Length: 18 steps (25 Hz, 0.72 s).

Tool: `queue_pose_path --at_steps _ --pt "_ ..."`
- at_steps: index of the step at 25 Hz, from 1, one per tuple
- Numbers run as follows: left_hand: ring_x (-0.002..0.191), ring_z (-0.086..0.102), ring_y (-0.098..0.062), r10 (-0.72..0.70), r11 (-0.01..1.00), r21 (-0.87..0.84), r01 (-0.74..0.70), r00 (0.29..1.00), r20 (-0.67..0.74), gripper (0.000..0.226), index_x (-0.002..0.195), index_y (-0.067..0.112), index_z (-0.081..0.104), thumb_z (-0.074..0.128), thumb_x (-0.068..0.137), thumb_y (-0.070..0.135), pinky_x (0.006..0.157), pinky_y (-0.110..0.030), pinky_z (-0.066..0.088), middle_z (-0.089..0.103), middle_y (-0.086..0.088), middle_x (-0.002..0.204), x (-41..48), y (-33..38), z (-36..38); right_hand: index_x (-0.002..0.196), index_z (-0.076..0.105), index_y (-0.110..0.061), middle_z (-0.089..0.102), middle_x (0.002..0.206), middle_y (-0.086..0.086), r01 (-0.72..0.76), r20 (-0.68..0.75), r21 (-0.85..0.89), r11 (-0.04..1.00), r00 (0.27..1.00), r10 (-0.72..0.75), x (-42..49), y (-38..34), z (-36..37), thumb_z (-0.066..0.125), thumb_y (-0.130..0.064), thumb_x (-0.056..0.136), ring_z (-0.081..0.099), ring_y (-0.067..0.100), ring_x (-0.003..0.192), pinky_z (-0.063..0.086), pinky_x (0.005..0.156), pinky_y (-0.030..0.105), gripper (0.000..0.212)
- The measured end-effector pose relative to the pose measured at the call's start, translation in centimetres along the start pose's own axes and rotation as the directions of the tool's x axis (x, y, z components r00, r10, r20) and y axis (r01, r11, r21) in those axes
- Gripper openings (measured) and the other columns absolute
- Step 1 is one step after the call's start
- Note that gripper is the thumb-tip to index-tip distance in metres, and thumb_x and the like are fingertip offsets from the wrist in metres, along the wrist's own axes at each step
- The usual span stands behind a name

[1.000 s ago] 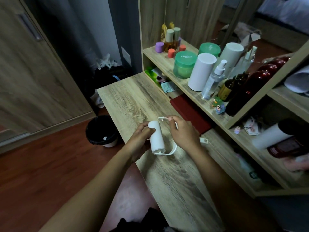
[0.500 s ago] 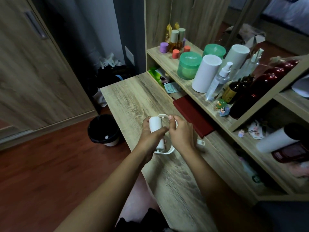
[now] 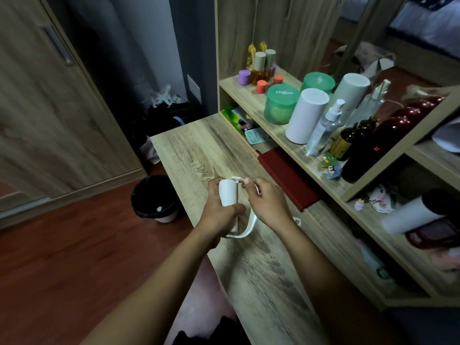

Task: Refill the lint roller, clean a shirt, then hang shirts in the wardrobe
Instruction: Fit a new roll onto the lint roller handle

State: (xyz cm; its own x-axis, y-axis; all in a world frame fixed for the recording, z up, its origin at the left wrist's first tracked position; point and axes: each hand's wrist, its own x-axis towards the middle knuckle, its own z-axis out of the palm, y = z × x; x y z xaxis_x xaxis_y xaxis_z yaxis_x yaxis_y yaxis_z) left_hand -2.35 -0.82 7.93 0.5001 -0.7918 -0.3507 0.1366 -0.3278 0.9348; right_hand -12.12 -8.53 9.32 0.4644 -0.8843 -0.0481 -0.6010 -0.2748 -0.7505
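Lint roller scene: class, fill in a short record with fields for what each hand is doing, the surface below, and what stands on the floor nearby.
left hand: wrapped around the white roll of the lint roller
right hand: pinching the roller's white frame at its top end
surface: wooden desk
floor: black-lined bin left of the desk
shelf: green jars, bottles

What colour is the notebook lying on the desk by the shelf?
Dark red notebook, seen in the head view.
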Motion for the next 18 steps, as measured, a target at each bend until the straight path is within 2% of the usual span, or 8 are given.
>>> queue_pose_path --at_steps 7,11,13,14,16,18 --pt "0.061 0.054 -0.021 0.072 0.988 0.134 -0.074 0.997 0.021 0.059 0.103 0.041 0.035 0.062 0.056 0.016 0.054 -0.035 0.051 0.051 -0.002 0.081 -1.1 0.4 0.1 0.099 0.067 -0.019 0.07 0.088 0.005 -0.042 -0.029 0.015 0.999 0.999 0.043 -0.3 0.1 0.5 0.04 -0.043 0.094 0.061 0.023 0.083 0.043 0.068 0.031 0.036" --pt "0.061 0.056 -0.022 0.123 0.974 0.188 -0.127 0.992 0.034 0.058 0.099 0.045 0.035 0.065 0.058 0.015 0.055 -0.039 0.053 0.052 -0.002 0.083 -1.0 1.1 -0.3 0.093 0.064 -0.021 0.063 0.07 -0.001 0.023 0.005 0.065 0.998 1.0 -0.023 0.0 -0.2 0.3 0.039 -0.041 0.095 0.06 0.019 0.07 0.043 0.063 0.032 0.032" --pt "0.063 0.059 -0.024 0.146 0.955 0.255 -0.152 0.988 0.041 0.066 0.11 0.042 0.031 0.068 0.065 0.011 0.052 -0.035 0.051 0.055 -0.007 0.085 -0.8 1.4 -0.9 0.091 0.059 -0.025 0.06 0.065 -0.005 0.068 0.063 0.137 0.988 0.995 -0.077 0.1 -0.1 -0.3 0.036 -0.04 0.096 0.058 0.008 0.063 0.045 0.064 0.032 0.028" --pt "0.065 0.061 -0.025 0.15 0.943 0.296 -0.152 0.988 0.03 0.069 0.116 0.037 0.028 0.069 0.067 0.01 0.052 -0.033 0.05 0.057 -0.009 0.087 -0.6 1.6 -1.2 0.096 0.057 -0.028 0.061 0.066 -0.006 0.079 0.116 0.15 0.986 0.989 -0.097 0.0 0.1 -0.7 0.033 -0.041 0.097 0.057 0.005 0.062 0.044 0.065 0.031 0.027" --pt "0.069 0.064 -0.028 0.155 0.928 0.347 -0.136 0.987 -0.028 0.065 0.114 0.028 0.029 0.07 0.064 0.018 0.056 -0.036 0.053 0.062 -0.013 0.089 -0.3 1.6 -1.9 0.116 0.048 -0.036 0.063 0.072 -0.006 0.097 0.233 0.054 0.994 0.967 -0.107 -0.8 0.8 -1.2 0.021 -0.05 0.096 0.062 0.009 0.069 0.043 0.068 0.031 0.037" --pt "0.071 0.066 -0.026 0.176 0.903 0.403 -0.146 0.984 -0.038 0.06 0.107 0.025 0.034 0.067 0.057 0.03 0.062 -0.038 0.055 0.066 -0.011 0.087 -0.2 1.6 -2.3 0.132 0.037 -0.037 0.07 0.093 0.002 0.136 0.261 -0.079 0.988 0.959 -0.111 -1.9 1.7 -0.8 0.013 -0.057 0.093 0.065 0.022 0.088 0.044 0.076 0.033 0.05"
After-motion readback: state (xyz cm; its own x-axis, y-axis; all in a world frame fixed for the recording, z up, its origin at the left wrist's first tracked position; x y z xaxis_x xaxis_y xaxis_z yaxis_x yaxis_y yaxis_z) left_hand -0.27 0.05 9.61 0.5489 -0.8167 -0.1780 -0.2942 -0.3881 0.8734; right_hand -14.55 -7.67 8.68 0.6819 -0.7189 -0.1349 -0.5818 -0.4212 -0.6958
